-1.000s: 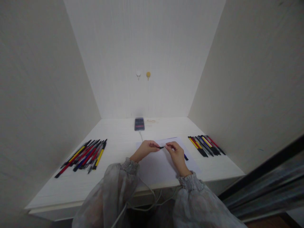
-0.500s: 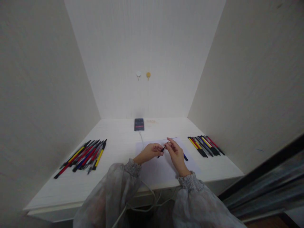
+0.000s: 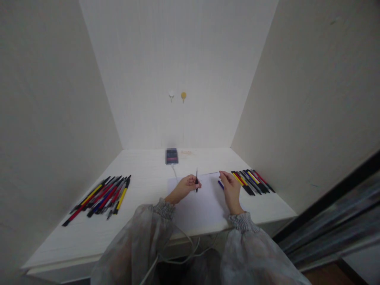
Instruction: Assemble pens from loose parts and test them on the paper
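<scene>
Here, left hand [image 3: 184, 187] pinches a thin black pen [image 3: 196, 180] upright over the paper [image 3: 198, 204] | likely light, stiff, slick; best gripped mid-barrel | right hand [image 3: 230, 189], fingers loosely curled, rests by a blue pen [image 3: 220, 184] | beyond, pen rows [image 3: 251, 181] lie flat.

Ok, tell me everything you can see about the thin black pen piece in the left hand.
The pen piece is a slim, dark, straight stick, apparently plastic. It stands nearly upright, pinched near its lower half by the left hand, with its top rising clear above the fingers. It sits over the white sheet of paper on the table. Its tip and finer details are too small to make out.
</scene>
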Available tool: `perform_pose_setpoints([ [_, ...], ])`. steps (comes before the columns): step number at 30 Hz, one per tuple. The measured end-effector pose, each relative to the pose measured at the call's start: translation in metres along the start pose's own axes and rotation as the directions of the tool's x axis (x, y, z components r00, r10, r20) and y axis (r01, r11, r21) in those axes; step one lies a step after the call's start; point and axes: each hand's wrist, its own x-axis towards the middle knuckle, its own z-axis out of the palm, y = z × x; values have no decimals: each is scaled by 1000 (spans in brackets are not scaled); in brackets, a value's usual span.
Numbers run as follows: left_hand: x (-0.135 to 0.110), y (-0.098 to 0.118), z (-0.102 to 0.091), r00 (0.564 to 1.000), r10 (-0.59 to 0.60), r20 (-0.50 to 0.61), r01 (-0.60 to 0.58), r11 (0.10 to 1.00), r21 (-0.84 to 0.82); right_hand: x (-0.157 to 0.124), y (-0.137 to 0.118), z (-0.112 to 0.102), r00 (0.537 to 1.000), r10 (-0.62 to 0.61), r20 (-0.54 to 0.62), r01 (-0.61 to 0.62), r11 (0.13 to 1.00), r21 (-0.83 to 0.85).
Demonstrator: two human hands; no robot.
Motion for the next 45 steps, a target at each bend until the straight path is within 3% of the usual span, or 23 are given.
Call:
perform_pose_setpoints([
  [4,3,-6,-1,997,19,-76,-19,1000,-2,20,6,-26,985,-32,170,90,933,-348],
  [8,7,-19,-3,993,21,-114,-21,1000,-3,20,16,-36,924,20,383,263,695,-670],
  [12,10,-29,-7,991,-18,-129,20,1000,11,10,19,-28,882,77,465,377,478,-794],
  [16,11,-28,-7,987,-45,-156,48,999,18,5,17,-19,879,122,462,384,393,-835],
  [24,7,-22,-2,988,-65,-141,76,994,75,4,22,-12,882,102,460,382,415,-825],
  [27,5,-19,-1,983,-76,-168,96,989,115,4,14,-6,868,-8,496,412,569,-712],
  [29,4,-17,0,981,-78,-180,103,985,136,2,5,0,836,-141,530,463,700,-544],
  [31,4,-16,0,982,-61,-177,89,984,157,-3,-5,7,785,-262,561,526,761,-380],
  [34,4,-15,1,987,-33,-160,64,978,197,-13,-13,18,715,-330,617,591,756,-281],
  [37,3,-13,1,991,-19,-133,51,971,235,-21,-13,23,688,-344,639,616,743,-263],
  [39,2,-11,1,993,-29,-115,56,969,242,-23,-11,24,699,-352,623,599,763,-242],
  [45,2,-8,3,994,-57,-97,76,975,207,-23,-2,22,800,-306,516,468,856,-219],
])
